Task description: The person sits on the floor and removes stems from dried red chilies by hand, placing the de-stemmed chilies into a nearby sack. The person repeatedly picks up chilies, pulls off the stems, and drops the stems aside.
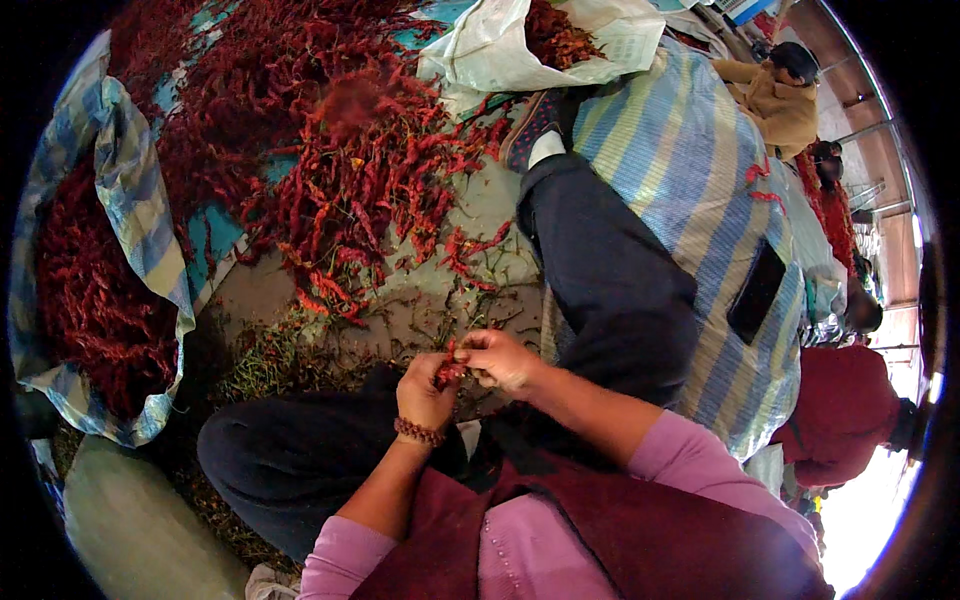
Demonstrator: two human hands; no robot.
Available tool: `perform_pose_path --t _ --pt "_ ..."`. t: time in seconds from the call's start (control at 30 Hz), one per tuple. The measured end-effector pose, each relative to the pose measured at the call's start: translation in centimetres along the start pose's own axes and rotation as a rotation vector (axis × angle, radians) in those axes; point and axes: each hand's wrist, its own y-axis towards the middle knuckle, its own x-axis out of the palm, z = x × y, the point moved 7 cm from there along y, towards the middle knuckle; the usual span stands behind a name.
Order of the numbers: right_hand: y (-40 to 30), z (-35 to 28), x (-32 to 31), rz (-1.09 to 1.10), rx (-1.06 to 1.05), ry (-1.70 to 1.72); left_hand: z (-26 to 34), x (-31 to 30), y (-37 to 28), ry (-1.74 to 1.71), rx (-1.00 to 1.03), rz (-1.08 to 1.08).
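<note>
My left hand (424,391), with a braided bracelet at its wrist, grips a small bunch of dried red chili peppers (451,367) above my lap. The fingertips of my right hand (496,361) pinch the upper end of the same chilies, close beside the left. Fingers hide part of the bunch. Beyond my hands a broad heap of dried red chilies (367,172) spreads over the floor sheet. Green and brown stem scraps (270,367) litter the ground nearer to me, to the left of my hands.
At the left stands a striped woven sack (142,195) full of chilies. A white sack (480,52) holding chilies lies ahead. On my right, a stuffed striped sack (645,112) bears a black phone (757,291). Other people sit farther right, one in a tan top (780,112).
</note>
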Motion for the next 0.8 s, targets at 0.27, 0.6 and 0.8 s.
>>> perform_pose_path --t 0.27,0.6,0.8 --pt "-0.6 -2.6 0.5 -0.222 0.054 -0.024 1.5 -0.3 0.6 -0.061 0.028 -0.058" --pt "-3.9 -6.9 3.7 0.209 -0.896 -0.767 -2.9 1.2 -0.2 -0.807 -0.51 0.018" --pt "-1.4 -1.9 1.7 -0.009 0.069 0.283 2.0 -1.7 0.8 -0.191 -0.048 0.074"
